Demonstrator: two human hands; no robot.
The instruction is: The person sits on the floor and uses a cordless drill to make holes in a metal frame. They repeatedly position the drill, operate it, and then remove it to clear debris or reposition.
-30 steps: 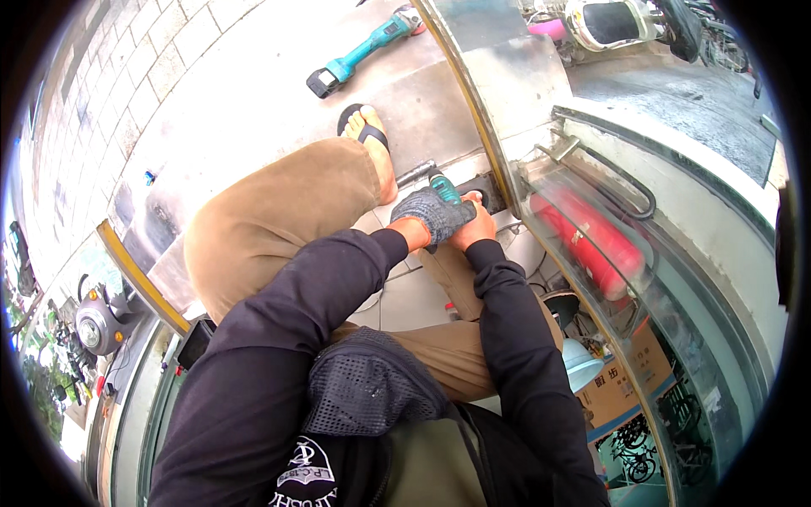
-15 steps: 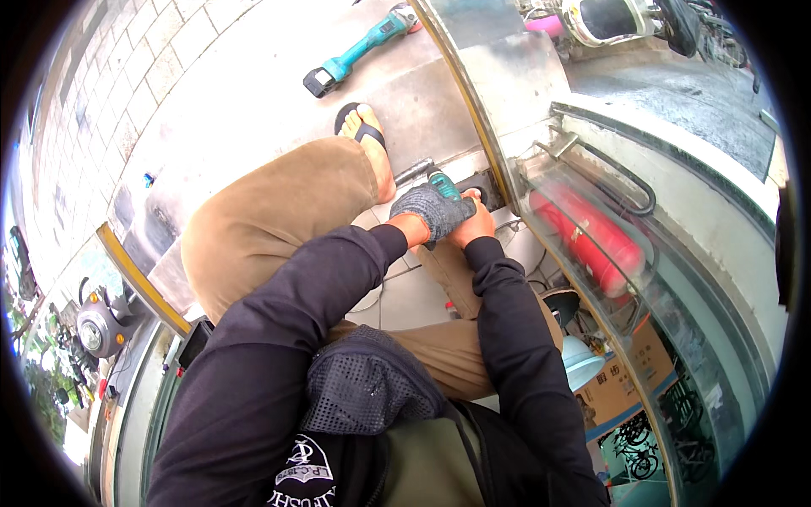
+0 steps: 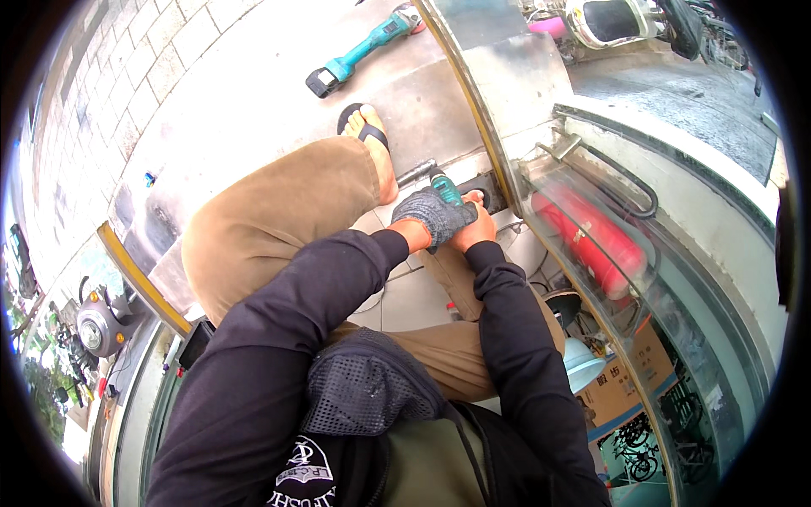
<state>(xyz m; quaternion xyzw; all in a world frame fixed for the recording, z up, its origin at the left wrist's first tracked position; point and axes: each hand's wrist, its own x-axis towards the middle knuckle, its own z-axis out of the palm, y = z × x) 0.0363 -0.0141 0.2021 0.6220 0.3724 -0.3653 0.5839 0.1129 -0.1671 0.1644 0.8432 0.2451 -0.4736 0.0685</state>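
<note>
- Fingers of the left hand, in a grey knit glove, are closed on a teal power tool; those of the bare right hand are partly hidden against the glove, and whether they also grip cannot be told.
- Glass panel with a brass-coloured edge: unchanged over the past second, standing just right of the hands.
- Red fire extinguisher: behind glass, right of the hands; no movement noted.
- Teal angle grinder: lying on the pavement beyond the sandalled foot, well apart from both hands, unmoved.
- Teal power tool: projecting forward from the glove, low at the threshold. Its position matches the view half a second ago; only a slight shift of the whole view is detected. Judgement: a steady hold, without visible progress in this interval.
- Metal bar: at the threshold, near the tool's front end; contact cannot be confirmed. Its placement is likewise unchanged.
</note>
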